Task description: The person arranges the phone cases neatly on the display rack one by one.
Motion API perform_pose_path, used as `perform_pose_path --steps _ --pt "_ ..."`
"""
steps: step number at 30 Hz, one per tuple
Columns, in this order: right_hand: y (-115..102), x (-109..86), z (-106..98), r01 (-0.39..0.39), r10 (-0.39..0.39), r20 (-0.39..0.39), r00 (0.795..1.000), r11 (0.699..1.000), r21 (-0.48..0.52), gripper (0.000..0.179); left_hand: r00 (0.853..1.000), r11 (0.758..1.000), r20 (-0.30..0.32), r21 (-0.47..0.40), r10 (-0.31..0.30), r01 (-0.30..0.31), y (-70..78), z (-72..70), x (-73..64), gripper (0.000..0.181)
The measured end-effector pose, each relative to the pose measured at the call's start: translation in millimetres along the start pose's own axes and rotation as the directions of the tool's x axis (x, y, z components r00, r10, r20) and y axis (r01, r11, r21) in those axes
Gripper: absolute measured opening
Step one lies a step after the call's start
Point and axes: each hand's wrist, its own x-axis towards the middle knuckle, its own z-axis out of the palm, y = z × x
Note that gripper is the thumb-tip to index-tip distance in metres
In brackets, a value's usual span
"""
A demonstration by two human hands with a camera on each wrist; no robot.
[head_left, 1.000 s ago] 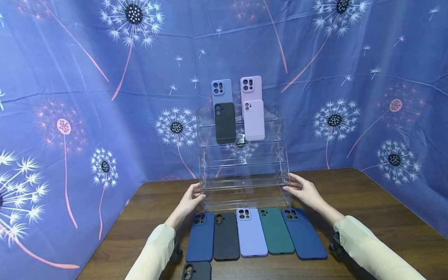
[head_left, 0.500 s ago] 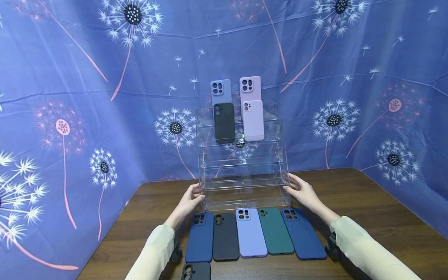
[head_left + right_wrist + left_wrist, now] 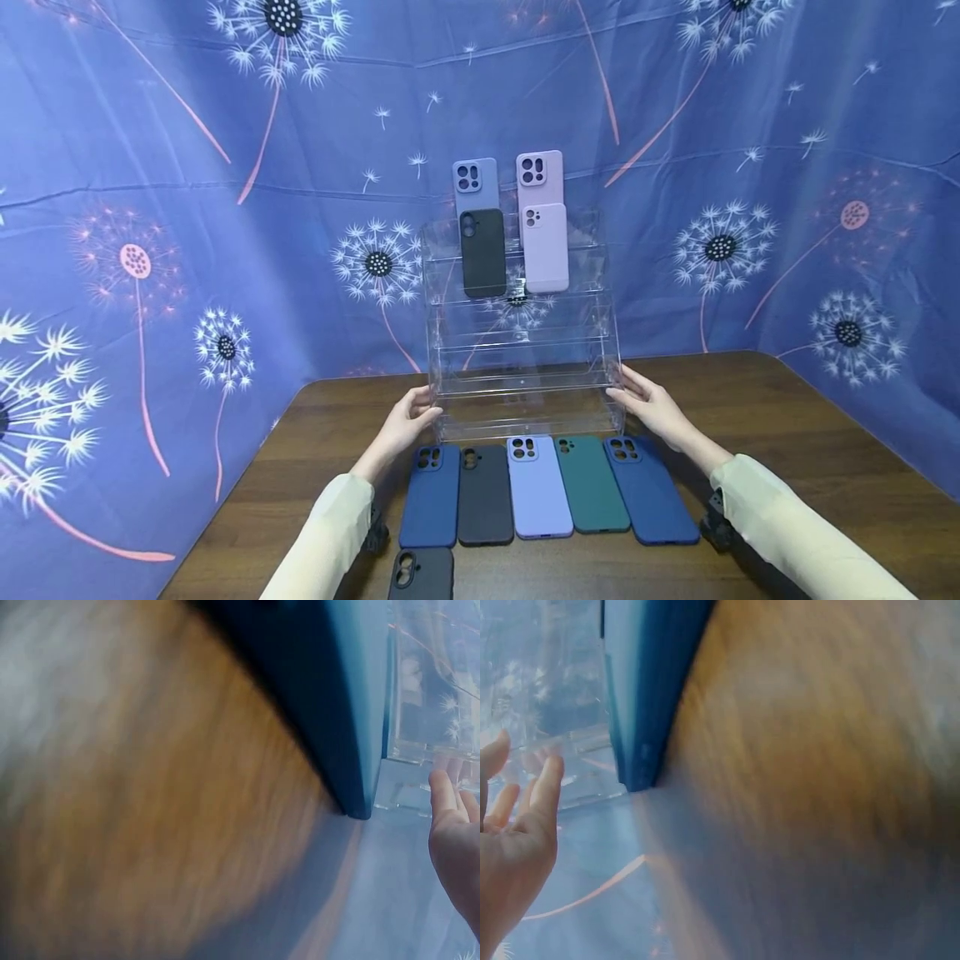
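Observation:
A clear tiered display rack (image 3: 521, 408) stands on the table between my two hands. My left hand (image 3: 401, 425) is at its lower left side, thumb near the front edge. At the lower right side is my right hand (image 3: 654, 410), posed much the same. In the wrist views, the left fingers (image 3: 546, 791) and right fingers (image 3: 441, 796) reach fairly straight to the clear plastic. The upper tiers bear a light blue phone case (image 3: 486, 192), a black phone case (image 3: 483, 262), a pink phone case (image 3: 551, 182) and a pale pink phone case (image 3: 546, 258).
Before the rack, a row of phone cases lies on the wooden table (image 3: 300, 475): a navy case (image 3: 430, 500), a black case (image 3: 486, 500), a periwinkle case (image 3: 540, 496), a green case (image 3: 592, 492) and a blue case (image 3: 654, 496). Another dark case (image 3: 431, 575) lies nearer.
The whole head view has shifted slightly, so the scene sits higher in it. Hands, rack and phone cases keep the same places relative to one another.

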Motion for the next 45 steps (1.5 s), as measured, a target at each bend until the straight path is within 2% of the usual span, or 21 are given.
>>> perform_pose_path --steps 7,12,18,24,30,35,41,45 --pt "-3.9 -3.7 -0.5 -0.018 0.018 0.019 1.0 1.0 -0.008 0.073 1.0 1.0 0.004 -0.014 -0.026 0.026 2.7 -0.9 -5.0 0.052" --pt "-3.7 -6.3 1.3 -0.027 0.028 0.01 1.0 0.999 -0.02 0.073 0.999 0.999 0.03 -0.015 -0.034 0.034 3.2 -8.2 -14.9 0.049" --pt "-4.1 -6.7 -0.5 -0.015 0.015 0.003 1.0 1.0 -0.023 0.072 0.998 0.998 0.061 0.048 0.034 -0.037 7.8 -25.4 -34.9 0.044" --pt "-4.2 -3.7 -3.9 -0.009 0.009 -0.005 1.0 0.999 -0.047 0.072 0.99 0.996 0.142 0.08 0.016 -0.027 10.6 -43.3 -60.3 0.041" --pt "-4.7 -5.0 0.8 -0.006 0.006 0.007 1.0 0.999 -0.046 0.071 0.967 0.992 0.255 0.126 -0.014 -0.019 11.3 -54.4 -95.2 0.042" --pt "-3.2 -6.1 2.0 -0.001 0.002 0.023 1.0 0.999 -0.034 0.07 0.943 0.989 0.329 0.145 -0.046 -0.003 8.6 -57.0 -118.7 0.039" --pt "-6.0 -6.3 2.0 -0.001 0.002 0.013 1.0 0.999 -0.044 0.073 0.926 0.989 0.373 0.15 -0.059 0.002 7.3 -58.5 -133.9 0.032" --pt "-8.6 -5.8 0.3 0.003 -0.003 0.006 1.0 0.997 -0.073 0.072 0.905 0.992 0.417 0.118 -0.084 0.037 9.9 -54.4 -141.0 0.029"
